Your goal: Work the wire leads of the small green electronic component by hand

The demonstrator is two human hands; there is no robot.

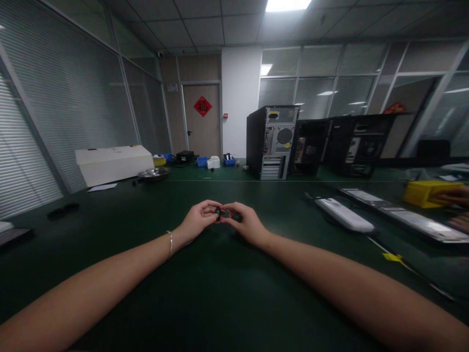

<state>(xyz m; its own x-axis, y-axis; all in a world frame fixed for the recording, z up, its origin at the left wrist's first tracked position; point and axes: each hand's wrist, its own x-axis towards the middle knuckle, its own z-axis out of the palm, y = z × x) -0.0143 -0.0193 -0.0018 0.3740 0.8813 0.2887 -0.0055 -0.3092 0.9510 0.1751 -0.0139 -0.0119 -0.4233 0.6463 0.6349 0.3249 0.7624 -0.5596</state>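
My left hand [198,221] and my right hand [249,224] meet over the middle of the dark green table [220,283]. Between their fingertips is a small dark part [226,214], greenish and black, perhaps a little circuit board; its exact kind is too small to tell. The left fingers pinch its left end, while the right thumb and fingers close around its right end. Part of it is hidden by the fingers. A silver bracelet [170,243] circles my left wrist.
Computer towers [274,142] stand at the back right. A white power strip-like block [344,215], long metal panels [406,215] and a yellow box [427,193] lie right, where another person's hand [454,196] reaches in. Back left hold a white box [113,164] and metal bowl [154,174].
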